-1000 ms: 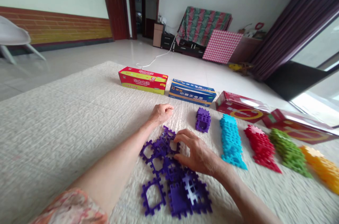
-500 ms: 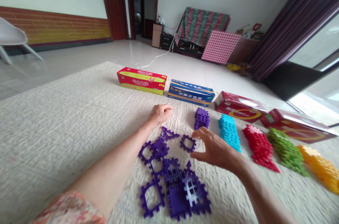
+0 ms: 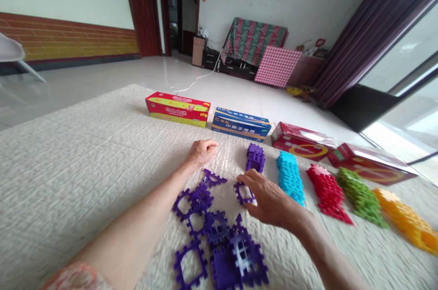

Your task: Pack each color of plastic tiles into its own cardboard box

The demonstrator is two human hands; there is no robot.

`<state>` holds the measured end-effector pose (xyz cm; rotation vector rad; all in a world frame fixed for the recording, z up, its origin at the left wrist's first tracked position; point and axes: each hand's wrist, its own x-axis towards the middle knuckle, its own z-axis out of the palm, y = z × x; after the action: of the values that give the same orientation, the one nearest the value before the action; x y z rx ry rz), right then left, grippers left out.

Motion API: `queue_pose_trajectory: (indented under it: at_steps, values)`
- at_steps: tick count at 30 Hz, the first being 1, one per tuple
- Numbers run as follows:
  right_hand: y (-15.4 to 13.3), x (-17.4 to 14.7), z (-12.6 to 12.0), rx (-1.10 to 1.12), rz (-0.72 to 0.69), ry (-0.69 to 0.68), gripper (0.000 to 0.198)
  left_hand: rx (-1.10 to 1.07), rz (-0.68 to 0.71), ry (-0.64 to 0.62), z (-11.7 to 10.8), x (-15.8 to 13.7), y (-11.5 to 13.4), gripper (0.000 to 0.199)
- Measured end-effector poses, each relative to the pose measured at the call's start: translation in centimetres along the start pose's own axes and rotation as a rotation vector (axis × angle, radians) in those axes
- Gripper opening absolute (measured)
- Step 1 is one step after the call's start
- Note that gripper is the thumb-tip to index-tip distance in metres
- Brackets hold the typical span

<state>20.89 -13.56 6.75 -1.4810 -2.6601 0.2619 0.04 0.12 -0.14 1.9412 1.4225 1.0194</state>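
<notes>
My right hand [image 3: 267,192] has its fingers and thumb around the right side of a square purple interlocking frame piece [image 3: 239,196], covering part of it. Farther left, my left hand [image 3: 202,153] rests on the mat with curled fingers, and nothing shows in it. Between the hands lies a purple triangular piece [image 3: 215,178]. Nearer to me are loose purple pieces, among them a large open frame [image 3: 176,265], a solid square [image 3: 226,269] and a pale window piece [image 3: 242,253]. Beyond my right hand stands a purple stack [image 3: 256,157] of such pieces.
Rows of blue [image 3: 290,178], red [image 3: 328,194], green [image 3: 361,196] and yellow pieces [image 3: 405,219] lie on the right. Behind them stand a red-yellow box [image 3: 178,109], a blue box [image 3: 240,124] and two dark red boxes [image 3: 301,140] on the cream mat [image 3: 102,144].
My right hand has closed in around the square purple frame, which has shifted slightly right. My left hand stays in place. The view has tilted up a little.
</notes>
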Motion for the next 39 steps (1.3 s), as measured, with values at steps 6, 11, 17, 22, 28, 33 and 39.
queue_pose_trajectory:
  at_steps: [6, 11, 17, 22, 28, 33, 39]
  values:
    - [0.7, 0.4, -0.4, -0.143, 0.193, 0.135, 0.043, -0.005, -0.002, 0.002, 0.0, 0.0, 0.0, 0.029]
    - [1.6, 0.8, -0.3, -0.139, 0.304, 0.307, 0.053, -0.013, -0.008, -0.006, -0.1, -0.1, 0.1, 0.029]
    - [1.1, 0.7, -0.1, -0.052, 0.257, 0.229, 0.037, -0.009, -0.013, -0.004, -0.1, -0.1, 0.2, 0.029]
    - [0.7, 0.1, 0.3, 0.022, 0.312, 0.022, 0.047, -0.008, -0.01, -0.009, -0.3, -0.2, 0.4, 0.029]
    - [1.2, -0.4, 0.2, 0.104, -0.085, 0.002, 0.05, -0.006, 0.004, -0.01, -0.3, -0.2, 0.4, 0.029]
    - [1.3, 0.1, 0.1, 0.065, 0.001, 0.091, 0.044, -0.006, -0.002, -0.002, -0.1, -0.1, 0.2, 0.029]
    - [3.1, 1.0, 0.7, -0.176, 0.208, 0.421, 0.053, -0.01, 0.01, 0.004, 0.0, 0.0, 0.0, 0.03]
